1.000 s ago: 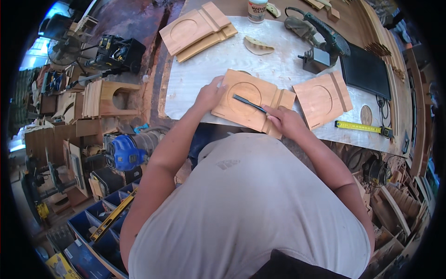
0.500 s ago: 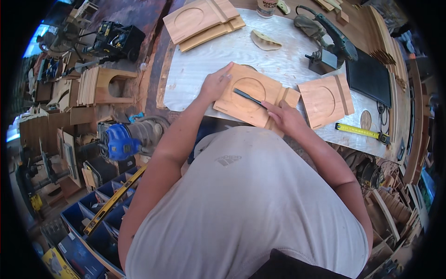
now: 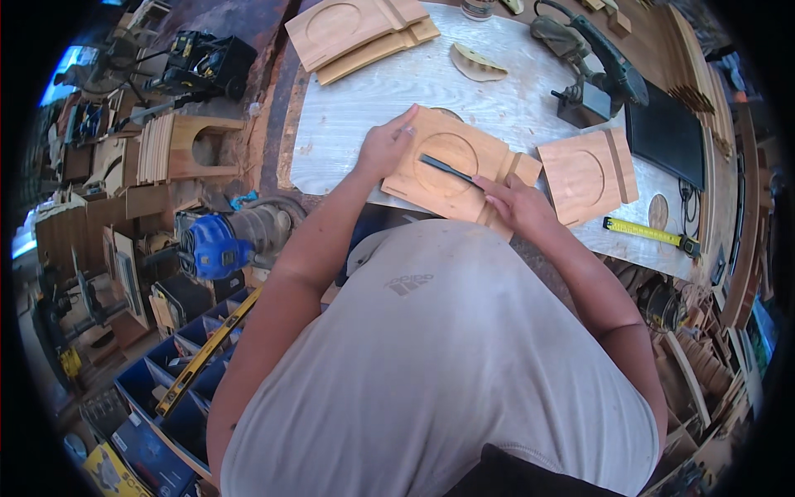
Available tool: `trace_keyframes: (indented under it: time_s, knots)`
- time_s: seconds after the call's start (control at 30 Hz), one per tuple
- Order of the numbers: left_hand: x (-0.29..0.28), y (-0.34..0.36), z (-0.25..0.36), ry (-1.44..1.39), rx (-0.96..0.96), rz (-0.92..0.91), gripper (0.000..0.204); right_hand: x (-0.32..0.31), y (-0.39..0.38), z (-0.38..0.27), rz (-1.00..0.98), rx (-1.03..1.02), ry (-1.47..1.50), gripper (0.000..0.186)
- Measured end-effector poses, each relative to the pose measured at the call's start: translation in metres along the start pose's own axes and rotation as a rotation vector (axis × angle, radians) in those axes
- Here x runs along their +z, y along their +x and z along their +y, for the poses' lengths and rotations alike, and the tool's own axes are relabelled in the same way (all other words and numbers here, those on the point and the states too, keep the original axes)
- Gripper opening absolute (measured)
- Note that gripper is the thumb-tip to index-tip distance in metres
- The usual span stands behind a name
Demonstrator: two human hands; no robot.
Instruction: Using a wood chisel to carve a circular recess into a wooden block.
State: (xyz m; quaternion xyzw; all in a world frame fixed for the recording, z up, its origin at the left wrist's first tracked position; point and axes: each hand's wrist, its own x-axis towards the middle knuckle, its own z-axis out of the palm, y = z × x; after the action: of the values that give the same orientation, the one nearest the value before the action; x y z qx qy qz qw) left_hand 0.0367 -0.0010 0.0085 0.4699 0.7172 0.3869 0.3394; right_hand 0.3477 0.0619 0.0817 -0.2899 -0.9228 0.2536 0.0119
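Note:
A wooden board [image 3: 493, 156] with a round recess and a cross groove lies on the pale work surface [image 3: 331, 132], near its front edge. My left hand [image 3: 387, 145] grips the board's far left corner, fingers pressed along its edge. In my right hand [image 3: 517, 203] is a dark, narrow bar-shaped tool [image 3: 443, 166], like a chisel, lying flat across the recess. A similar recessed board [image 3: 584, 182] sits just to the right. More grooved boards [image 3: 339, 29] are stacked at the back left.
A crescent-shaped piece [image 3: 478, 65], power tool [image 3: 596, 58], metal block [image 3: 583, 108], black panel [image 3: 662, 153] and yellow tape measure [image 3: 642, 232] share the surface. A blue vacuum [image 3: 211, 248], compartmented blue bin [image 3: 157, 369] with a level, and stacked timber [image 3: 696, 381] surround me.
Both hands, the board and the tool have shifted slightly upward and rightward in the picture, as has some of the background. My grip looks much the same.

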Motion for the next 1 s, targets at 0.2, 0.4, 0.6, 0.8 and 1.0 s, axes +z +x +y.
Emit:
trace_keyframes:
  time_s: [0.2, 0.4, 0.6, 0.8, 1.0]
  knots:
    - [-0.002, -0.004, 0.012, 0.031, -0.005, 0.005, 0.046, -0.002, 0.012, 0.0, -0.059, -0.004, 0.05, 0.04]
    - [0.0, -0.004, 0.005, 0.011, 0.041, 0.018, 0.048, -0.015, 0.01, 0.003, -0.102, 0.015, 0.04, 0.04]
    - [-0.002, -0.005, 0.012, 0.039, -0.028, -0.011, 0.047, -0.015, 0.014, 0.004, -0.126, 0.034, 0.031, 0.039]
    - [-0.003, -0.005, 0.016, 0.044, -0.067, -0.027, 0.048, -0.015, 0.012, 0.005, -0.116, 0.029, 0.036, 0.04]
    - [-0.004, -0.003, 0.017, 0.09, -0.104, -0.045, 0.048, -0.01, -0.001, 0.012, -0.059, 0.071, 0.063, 0.041]
